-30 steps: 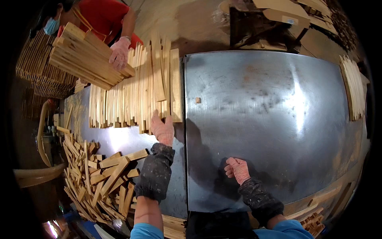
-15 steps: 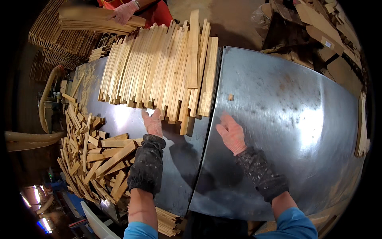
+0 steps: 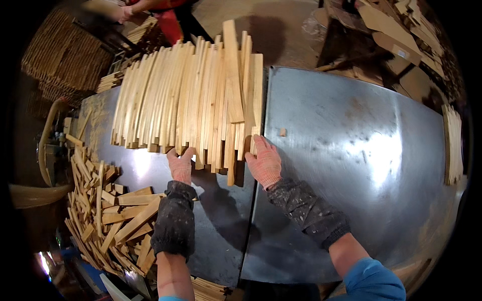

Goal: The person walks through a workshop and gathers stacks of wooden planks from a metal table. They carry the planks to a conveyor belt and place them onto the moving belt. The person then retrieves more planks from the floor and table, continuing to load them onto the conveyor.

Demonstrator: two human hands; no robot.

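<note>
A row of pale wooden strips (image 3: 168, 95) lies side by side on the metal table (image 3: 331, 200), their near ends uneven. One strip (image 3: 232, 80) rests on top near the right end. My left hand (image 3: 181, 165), in a pinkish glove, is at the strips' near ends, thumb and fingers apart. At the near end of the rightmost strip (image 3: 257, 90) is my right hand (image 3: 264, 163), gloved too, with its fingers stretched forward and its thumb apart. Whether its fingertips press on that strip is hard to make out. Neither hand grips anything.
A heap of loose wooden offcuts (image 3: 123, 215) lies at the left. A small wood block (image 3: 282, 132) sits on the right table half, past the seam. More strips (image 3: 453, 145) stand at the far right edge. Another person's gloved hand (image 3: 120, 14) is at the upper left, beside stacked wood (image 3: 60, 60).
My right hand has moved left from above the bare metal to the rightmost strip. My left hand stays at the strips' near ends. The other person has shifted left with the boards.
</note>
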